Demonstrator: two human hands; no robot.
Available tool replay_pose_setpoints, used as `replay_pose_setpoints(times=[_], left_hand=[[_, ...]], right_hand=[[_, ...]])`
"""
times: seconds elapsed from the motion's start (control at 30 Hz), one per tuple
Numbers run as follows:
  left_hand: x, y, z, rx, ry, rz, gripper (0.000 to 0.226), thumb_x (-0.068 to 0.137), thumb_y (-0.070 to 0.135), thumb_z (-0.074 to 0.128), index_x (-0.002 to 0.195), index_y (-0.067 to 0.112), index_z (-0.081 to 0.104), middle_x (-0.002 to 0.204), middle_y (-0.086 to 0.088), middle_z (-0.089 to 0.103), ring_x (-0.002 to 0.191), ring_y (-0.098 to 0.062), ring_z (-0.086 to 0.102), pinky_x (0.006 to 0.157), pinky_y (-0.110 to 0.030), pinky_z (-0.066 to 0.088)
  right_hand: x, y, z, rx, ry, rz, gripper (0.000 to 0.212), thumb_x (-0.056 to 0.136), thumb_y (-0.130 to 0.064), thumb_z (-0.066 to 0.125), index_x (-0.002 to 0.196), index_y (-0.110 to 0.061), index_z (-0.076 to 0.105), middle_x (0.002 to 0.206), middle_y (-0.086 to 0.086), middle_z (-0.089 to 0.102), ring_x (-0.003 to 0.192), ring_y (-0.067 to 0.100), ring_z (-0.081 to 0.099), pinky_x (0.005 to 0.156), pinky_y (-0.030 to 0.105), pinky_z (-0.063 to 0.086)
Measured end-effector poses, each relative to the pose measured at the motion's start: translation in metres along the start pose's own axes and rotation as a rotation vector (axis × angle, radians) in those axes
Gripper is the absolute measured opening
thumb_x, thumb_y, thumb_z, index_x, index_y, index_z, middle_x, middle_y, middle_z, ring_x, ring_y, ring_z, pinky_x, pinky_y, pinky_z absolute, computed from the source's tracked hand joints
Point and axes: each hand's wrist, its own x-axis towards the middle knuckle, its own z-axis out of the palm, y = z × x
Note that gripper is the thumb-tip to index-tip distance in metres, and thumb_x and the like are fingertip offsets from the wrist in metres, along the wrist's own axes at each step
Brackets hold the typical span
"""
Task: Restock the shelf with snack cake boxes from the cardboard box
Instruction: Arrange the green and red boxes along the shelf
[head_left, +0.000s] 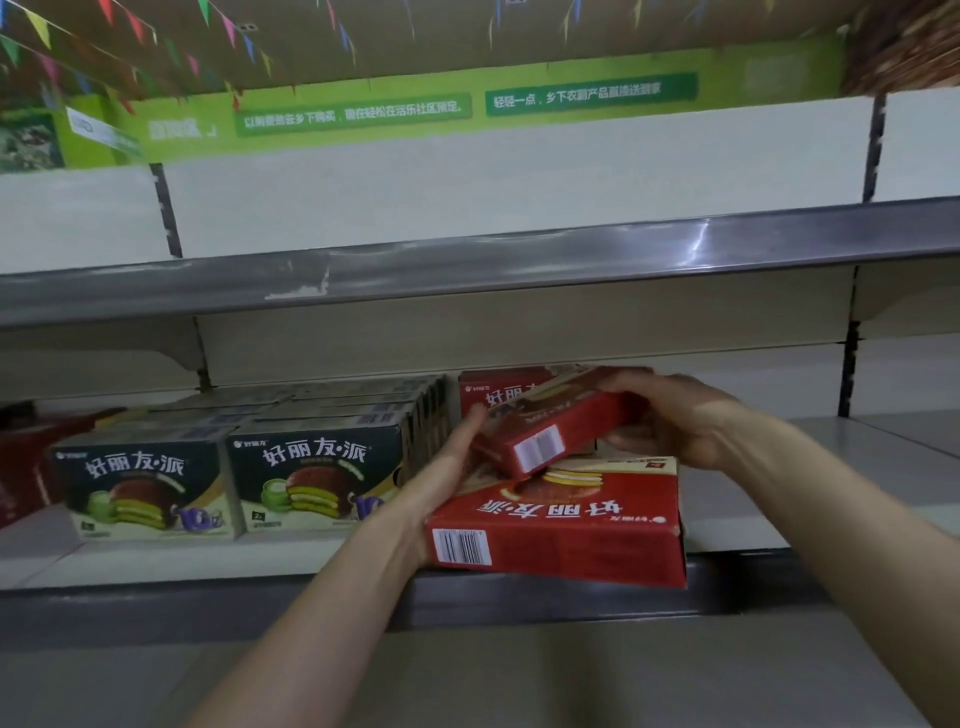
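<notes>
the right hand (670, 421) curls its grip round a tilted red box (550, 426), likely angling it to stand by the upright red box (493, 395) behind. the left hand (447, 467), fingers straight, steadies the flat red box (561, 530) lying beneath, on the shelf (156, 561).

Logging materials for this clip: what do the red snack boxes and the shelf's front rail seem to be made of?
The tilted red box in the hands and the flat red box under it look like printed paperboard with a slight sheen: sharp folded edges, printed barcodes. The upper shelf rail looks like grey glossy metal or plastic; it shows glare streaks and a scuffed patch.
</notes>
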Motion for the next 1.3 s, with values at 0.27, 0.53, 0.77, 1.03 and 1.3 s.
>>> replay_pose_setpoints(times=[0.27, 0.53, 0.77, 1.03, 1.3], left_hand=[[-0.01, -0.003, -0.005, 0.076, -0.066, -0.097, 0.059, 0.071, 0.048, 0.072, 0.114, 0.011, 0.058, 0.09, -0.015, 0.074, 0.068, -0.026, 0.07, 0.07, -0.036, 0.059], [-0.011, -0.003, -0.005, 0.1, -0.1, -0.086, 0.048, 0.067, 0.03, 0.074, 0.109, 0.01, 0.06, 0.079, -0.013, 0.072, 0.057, -0.021, 0.069, 0.054, -0.029, 0.059], [-0.002, -0.008, -0.009, 0.042, 0.009, -0.102, 0.033, 0.086, 0.017, 0.068, 0.114, 0.003, 0.057, 0.078, -0.014, 0.07, 0.056, -0.021, 0.068, 0.056, -0.03, 0.058], [0.005, -0.008, -0.014, 0.004, 0.031, -0.083, 0.05, 0.081, 0.019, 0.07, 0.125, 0.004, 0.051, 0.08, -0.015, 0.071, 0.059, -0.024, 0.069, 0.057, -0.033, 0.058], [0.006, -0.007, -0.014, 0.005, 0.05, -0.087, 0.046, 0.079, 0.019, 0.07, 0.119, 0.003, 0.054, 0.077, -0.016, 0.071, 0.056, -0.024, 0.069, 0.053, -0.032, 0.058]], right_hand=[[0.0, -0.003, 0.005, -0.01, 0.086, -0.027, 0.027, 0.086, -0.022, 0.069, 0.102, -0.005, 0.055, 0.091, 0.02, 0.067, 0.07, 0.026, 0.065, 0.058, 0.032, 0.058], [0.009, -0.052, 0.027, -0.652, 0.044, -0.233, 0.028, 0.082, -0.008, 0.069, 0.108, 0.001, 0.066, 0.096, 0.017, 0.072, 0.081, 0.028, 0.071, 0.068, 0.032, 0.058], [0.05, -0.026, 0.055, -1.292, -0.15, -0.452, 0.042, 0.085, -0.015, 0.067, 0.126, -0.022, 0.059, 0.124, 0.003, 0.061, 0.106, 0.022, 0.061, 0.093, 0.039, 0.051], [0.082, -0.009, 0.056, -1.406, -0.102, -0.503, 0.048, 0.089, -0.01, 0.06, 0.136, -0.015, 0.053, 0.136, 0.008, 0.051, 0.12, 0.027, 0.051, 0.1, 0.033, 0.043], [0.069, -0.011, 0.038, -1.356, -0.006, -0.636, 0.054, 0.086, -0.02, 0.066, 0.137, -0.018, 0.05, 0.131, 0.013, 0.044, 0.122, 0.03, 0.044, 0.101, 0.038, 0.041]])
